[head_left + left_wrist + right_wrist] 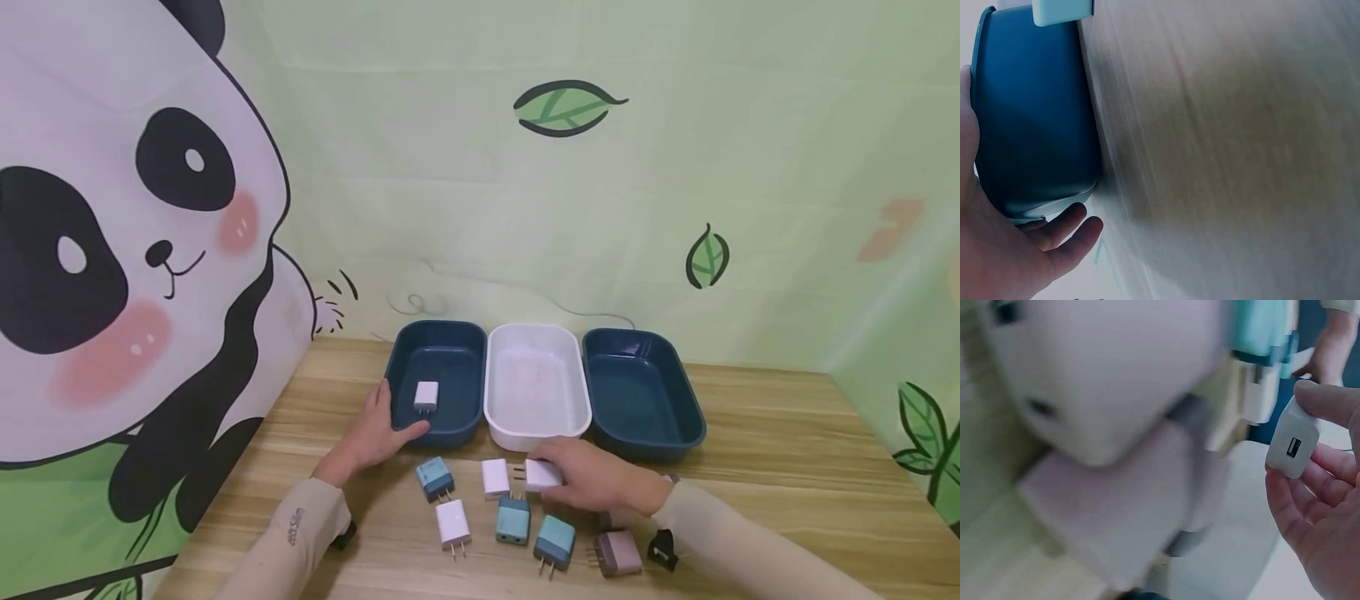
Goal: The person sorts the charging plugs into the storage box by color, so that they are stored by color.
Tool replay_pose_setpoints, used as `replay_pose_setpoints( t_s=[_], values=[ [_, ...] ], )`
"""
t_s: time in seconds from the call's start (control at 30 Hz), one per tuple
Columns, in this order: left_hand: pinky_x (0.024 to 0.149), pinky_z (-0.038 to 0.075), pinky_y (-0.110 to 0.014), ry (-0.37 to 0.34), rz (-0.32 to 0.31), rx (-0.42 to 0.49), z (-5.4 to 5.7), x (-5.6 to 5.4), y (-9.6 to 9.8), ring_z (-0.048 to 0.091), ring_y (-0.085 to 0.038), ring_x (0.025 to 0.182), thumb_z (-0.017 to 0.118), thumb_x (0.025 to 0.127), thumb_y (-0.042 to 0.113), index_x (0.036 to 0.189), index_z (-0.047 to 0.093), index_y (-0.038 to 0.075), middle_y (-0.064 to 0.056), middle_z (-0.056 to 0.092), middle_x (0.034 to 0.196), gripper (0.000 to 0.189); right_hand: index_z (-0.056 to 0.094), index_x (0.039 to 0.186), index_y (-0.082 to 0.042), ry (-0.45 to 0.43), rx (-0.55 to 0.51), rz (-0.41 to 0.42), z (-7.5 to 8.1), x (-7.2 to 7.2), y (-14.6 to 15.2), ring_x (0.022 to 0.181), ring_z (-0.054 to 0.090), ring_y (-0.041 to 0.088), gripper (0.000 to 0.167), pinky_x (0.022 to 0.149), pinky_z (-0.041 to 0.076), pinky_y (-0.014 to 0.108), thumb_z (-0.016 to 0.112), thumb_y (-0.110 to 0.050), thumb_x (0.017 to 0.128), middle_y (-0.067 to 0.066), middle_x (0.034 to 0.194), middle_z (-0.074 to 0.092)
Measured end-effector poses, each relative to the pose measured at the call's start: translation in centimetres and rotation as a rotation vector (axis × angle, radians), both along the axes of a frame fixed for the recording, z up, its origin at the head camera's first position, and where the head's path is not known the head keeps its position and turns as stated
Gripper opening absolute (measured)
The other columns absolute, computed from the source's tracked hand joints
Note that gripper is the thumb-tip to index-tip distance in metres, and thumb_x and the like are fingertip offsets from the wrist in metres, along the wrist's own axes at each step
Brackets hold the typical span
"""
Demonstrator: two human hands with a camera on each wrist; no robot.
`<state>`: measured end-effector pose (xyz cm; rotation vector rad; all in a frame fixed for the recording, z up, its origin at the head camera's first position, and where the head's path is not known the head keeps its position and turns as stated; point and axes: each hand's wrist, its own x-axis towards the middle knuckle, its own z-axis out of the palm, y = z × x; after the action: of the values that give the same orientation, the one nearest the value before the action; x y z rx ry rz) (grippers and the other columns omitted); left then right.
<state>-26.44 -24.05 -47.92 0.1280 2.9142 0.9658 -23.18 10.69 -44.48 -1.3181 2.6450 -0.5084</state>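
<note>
My left hand (378,429) rests at the near left corner of the left blue tray (476,417), thumb along its front rim and fingers lying along its outer side wall. In the left wrist view, some fingertips (1088,234) stand loosely away from the tray. A white USB charger (427,393) lies inside this tray. My right hand (592,473) pinches another white USB charger (1291,440) between thumb and fingers, its prongs pointing left and its USB port facing the wrist. It is just in front of the white tray (536,437).
Two white chargers, one (453,523) nearer me, lie among teal chargers (513,521) in front of the trays. A pink charger (619,552) sits by my right forearm, which partly hides others. To the right stands a second blue tray (637,400). Behind hangs a printed cloth (450,167).
</note>
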Motion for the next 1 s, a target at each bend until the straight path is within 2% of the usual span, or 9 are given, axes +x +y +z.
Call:
replay_pose_setpoints(
  t_s=[0.23, 0.5, 0.77, 1.0],
  values=[
    [0.106, 0.024, -0.056, -0.003, 0.005, 0.008, 0.1, 0.0, -0.2, 0.018, -0.044, 0.137, 0.062, 0.083, 0.057, 0.148, -0.004, -0.005, -0.028, 0.003, 0.152, 0.111, 0.058, 0.119, -0.004, 0.022, -0.074, 0.004, 2.3, -0.2, -0.8, 0.087, 0.052, 0.008, 0.039, 0.075, 0.048, 0.024, 0.070, -0.022, 0.087, 0.000, 0.106, 0.060],
    [0.106, 0.024, -0.056, -0.006, -0.006, -0.003, 0.2, 0.0, -0.1, 0.019, -0.044, 0.137, 0.062, 0.083, 0.057, 0.148, -0.003, -0.006, -0.029, 0.003, 0.152, 0.111, 0.056, 0.122, -0.002, 0.075, -0.084, -0.018, 3.4, -1.5, -2.5, 0.098, 0.055, 0.014, 0.042, 0.085, 0.048, 0.032, 0.069, -0.020, 0.087, 0.006, 0.112, 0.060],
    [0.107, 0.025, -0.054, 0.005, -0.013, -0.003, 0.1, -0.1, -0.1, 0.020, -0.043, 0.136, 0.062, 0.084, 0.056, 0.148, -0.003, -0.006, -0.029, 0.004, 0.152, 0.110, 0.056, 0.121, 0.000, 0.126, -0.084, -0.039, 4.1, -3.9, -4.8, 0.097, 0.056, 0.018, 0.040, 0.087, 0.047, 0.035, 0.068, -0.020, 0.088, 0.009, 0.111, 0.061],
    [0.106, 0.026, -0.055, -0.011, 0.004, -0.003, 0.0, -0.1, -0.1, 0.023, -0.042, 0.136, 0.062, 0.082, 0.058, 0.148, -0.003, -0.005, -0.028, 0.004, 0.152, 0.112, 0.057, 0.122, 0.000, 0.067, -0.077, -0.109, 4.3, -5.9, -6.9, 0.095, 0.056, 0.019, 0.042, 0.087, 0.048, 0.034, 0.068, -0.020, 0.087, 0.010, 0.112, 0.062]
  ],
)
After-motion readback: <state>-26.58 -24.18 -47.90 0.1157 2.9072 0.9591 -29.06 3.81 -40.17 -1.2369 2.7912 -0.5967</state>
